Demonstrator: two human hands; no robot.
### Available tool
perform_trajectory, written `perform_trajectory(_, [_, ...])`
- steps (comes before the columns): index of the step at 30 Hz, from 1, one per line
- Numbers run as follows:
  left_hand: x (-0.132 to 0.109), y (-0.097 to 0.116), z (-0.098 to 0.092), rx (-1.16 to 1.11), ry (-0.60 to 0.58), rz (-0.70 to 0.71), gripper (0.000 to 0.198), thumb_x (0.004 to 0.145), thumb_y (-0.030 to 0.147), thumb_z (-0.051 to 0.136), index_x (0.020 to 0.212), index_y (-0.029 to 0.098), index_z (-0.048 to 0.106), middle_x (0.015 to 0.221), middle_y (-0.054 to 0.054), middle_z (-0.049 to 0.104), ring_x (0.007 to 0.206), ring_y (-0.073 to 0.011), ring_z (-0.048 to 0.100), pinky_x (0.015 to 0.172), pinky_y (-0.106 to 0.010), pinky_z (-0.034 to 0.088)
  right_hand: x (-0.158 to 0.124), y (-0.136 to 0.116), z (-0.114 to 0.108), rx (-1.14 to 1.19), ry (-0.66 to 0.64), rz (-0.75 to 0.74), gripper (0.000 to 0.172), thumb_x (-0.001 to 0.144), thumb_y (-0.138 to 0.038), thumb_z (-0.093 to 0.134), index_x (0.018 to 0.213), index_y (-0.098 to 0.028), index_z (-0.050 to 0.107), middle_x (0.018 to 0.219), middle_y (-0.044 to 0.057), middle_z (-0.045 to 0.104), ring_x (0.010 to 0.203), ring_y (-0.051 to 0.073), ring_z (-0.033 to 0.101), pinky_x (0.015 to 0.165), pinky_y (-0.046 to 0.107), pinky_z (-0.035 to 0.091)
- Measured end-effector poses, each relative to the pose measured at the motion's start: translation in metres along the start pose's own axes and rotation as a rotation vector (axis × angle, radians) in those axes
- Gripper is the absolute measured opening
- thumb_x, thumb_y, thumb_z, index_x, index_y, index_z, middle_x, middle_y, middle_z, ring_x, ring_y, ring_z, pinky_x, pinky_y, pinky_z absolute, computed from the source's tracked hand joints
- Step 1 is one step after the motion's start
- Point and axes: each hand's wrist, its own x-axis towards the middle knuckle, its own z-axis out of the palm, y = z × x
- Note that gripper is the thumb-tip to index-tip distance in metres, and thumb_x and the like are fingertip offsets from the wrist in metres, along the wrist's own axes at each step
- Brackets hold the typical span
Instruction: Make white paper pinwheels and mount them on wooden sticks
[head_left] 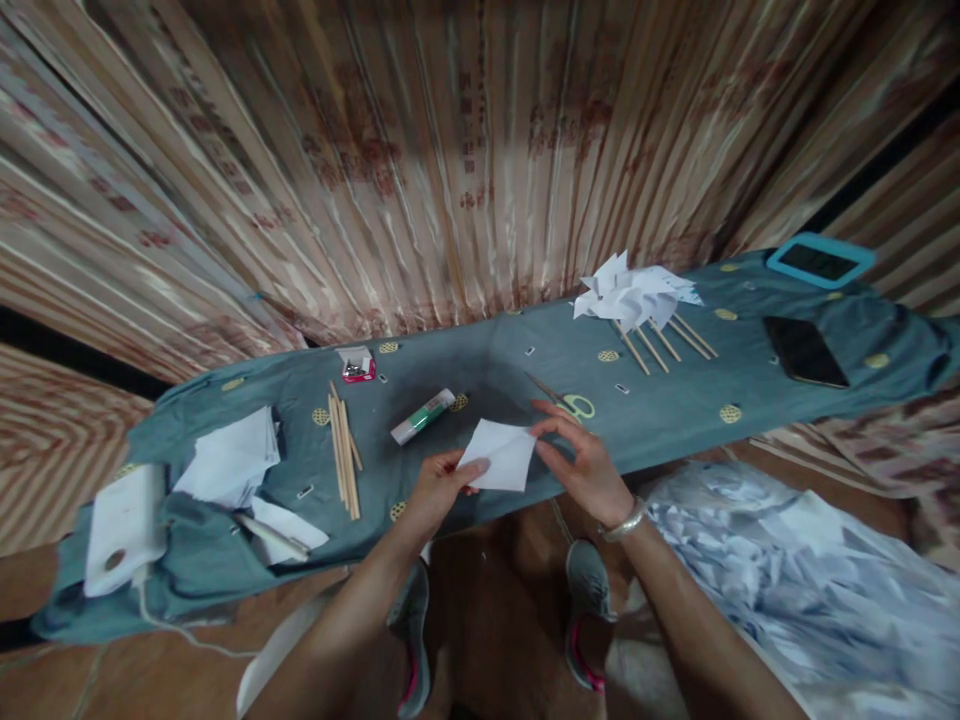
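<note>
Paper square (504, 462), thin, matt and white, shows me straight edges against the rumpled grey-green cloth of the worktop (487, 350), printed with yellow pineapples. Round about I make out slim wooden sticks (343, 460) in a loose bundle, a tubular glue stick (423, 416) with a green band, scissors (562, 400) with rounded yellow-green handles, and spiky white paper pinwheels (634, 292).

On my head view the square is held between the two hands, at the near edge of the worktop. The left hand (439, 485) pinches its left side, thumb on top and fingers beneath. The right hand (589, 472), with a silvery bracelet (624, 521) at its wrist, has fingertips at the upper right corner, fingers somewhat spread; I cannot tell whether they grip it.

The square looks plain, skewed to my view, with faint shading across its face.
</note>
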Motion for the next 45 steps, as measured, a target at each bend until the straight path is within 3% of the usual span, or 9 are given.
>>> perform_trajectory(5, [0.011, 0.004, -0.006, -0.035, 0.174, 0.137, 0.026, 0.052, 0.034, 0.082, 0.066, 0.015, 0.073, 0.06, -0.001, 0.068, 0.055, -0.0123, 0.055, 0.057, -0.025, 0.042, 0.008, 0.031, -0.014, -0.389, 0.179, -0.003, 0.028, 0.087, -0.018, 0.042, 0.106, -0.016, 0.062, 0.121, 0.014, 0.064, 0.113, 0.024, 0.059, 0.1, 0.04, 0.043])
perform_trajectory(9, [0.017, 0.008, -0.015, -0.035, 0.252, 0.224, 0.024, 0.054, 0.032, 0.08, 0.07, 0.016, 0.074, 0.065, -0.001, 0.07, 0.058, -0.0139, 0.057, 0.062, -0.026, 0.045, 0.021, 0.046, -0.016, -0.814, 0.019, 0.108, 0.035, 0.087, -0.017, 0.045, 0.116, -0.007, 0.059, 0.116, 0.018, 0.065, 0.105, 0.028, 0.06, 0.092, 0.036, 0.045])
perform_trajectory(18, [0.025, 0.013, -0.04, 0.058, 0.395, 0.324, 0.026, 0.062, 0.036, 0.077, 0.078, 0.015, 0.074, 0.068, -0.001, 0.07, 0.063, -0.016, 0.06, 0.064, -0.027, 0.046, 0.04, 0.031, -0.009, -1.062, -0.134, 0.219, 0.028, 0.083, -0.013, 0.046, 0.103, -0.009, 0.066, 0.088, 0.018, 0.072, 0.086, 0.028, 0.067, 0.072, 0.033, 0.048])
perform_trajectory(22, [0.027, 0.015, -0.044, -0.01, 0.424, 0.336, 0.03, 0.063, 0.037, 0.077, 0.082, 0.015, 0.074, 0.074, -0.002, 0.072, 0.068, -0.0171, 0.063, 0.069, -0.028, 0.048, 0.039, 0.034, -0.01, -0.851, -0.039, 0.241, 0.032, 0.079, -0.014, 0.051, 0.107, -0.014, 0.067, 0.09, 0.015, 0.074, 0.084, 0.028, 0.07, 0.072, 0.035, 0.05])
perform_trajectory(26, [0.025, 0.017, -0.045, -0.07, 0.425, 0.348, 0.029, 0.062, 0.035, 0.078, 0.083, 0.015, 0.075, 0.077, -0.002, 0.073, 0.072, -0.0174, 0.064, 0.073, -0.029, 0.049, 0.04, 0.038, -0.003, -0.172, 0.109, 0.252, 0.032, 0.074, -0.029, 0.061, 0.104, -0.018, 0.066, 0.089, 0.008, 0.074, 0.079, 0.021, 0.07, 0.072, 0.032, 0.053])
perform_trajectory(29, [0.024, 0.019, -0.047, -0.088, 0.441, 0.358, 0.029, 0.062, 0.035, 0.08, 0.082, 0.016, 0.075, 0.077, -0.001, 0.073, 0.073, -0.0174, 0.064, 0.074, -0.029, 0.049, 0.044, 0.032, 0.007, 0.287, 0.147, 0.352, 0.049, 0.061, -0.042, 0.075, 0.102, -0.017, 0.065, 0.076, 0.004, 0.071, 0.067, 0.017, 0.066, 0.064, 0.028, 0.053])
perform_trajectory(32, [0.023, 0.023, -0.05, -0.131, 0.469, 0.36, 0.031, 0.06, 0.035, 0.081, 0.082, 0.015, 0.074, 0.077, -0.002, 0.073, 0.073, -0.018, 0.065, 0.075, -0.03, 0.049, 0.047, 0.017, 0.014, 0.414, 0.153, 0.41, 0.058, 0.05, -0.046, 0.083, 0.097, -0.016, 0.067, 0.065, 0.0, 0.068, 0.059, 0.014, 0.061, 0.059, 0.026, 0.05])
perform_trajectory(35, [0.021, 0.027, -0.052, -0.171, 0.472, 0.36, 0.032, 0.058, 0.035, 0.081, 0.082, 0.015, 0.074, 0.081, -0.004, 0.075, 0.074, -0.0188, 0.067, 0.077, -0.032, 0.05, 0.044, 0.0, 0.013, 0.422, 0.15, 0.374, 0.055, 0.06, -0.052, 0.078, 0.101, -0.017, 0.068, 0.067, 0.0, 0.068, 0.058, 0.012, 0.058, 0.055, 0.025, 0.047])
perform_trajectory(45, [0.014, 0.039, -0.061, -0.342, 0.439, 0.343, 0.029, 0.058, 0.031, 0.082, 0.08, 0.015, 0.074, 0.079, -0.005, 0.075, 0.071, -0.0172, 0.067, 0.074, -0.03, 0.051, -0.004, -0.027, 0.039, 0.593, -0.395, 0.327, 0.051, 0.075, -0.054, 0.068, 0.11, -0.018, 0.068, 0.076, 0.003, 0.067, 0.065, 0.014, 0.058, 0.061, 0.027, 0.049])
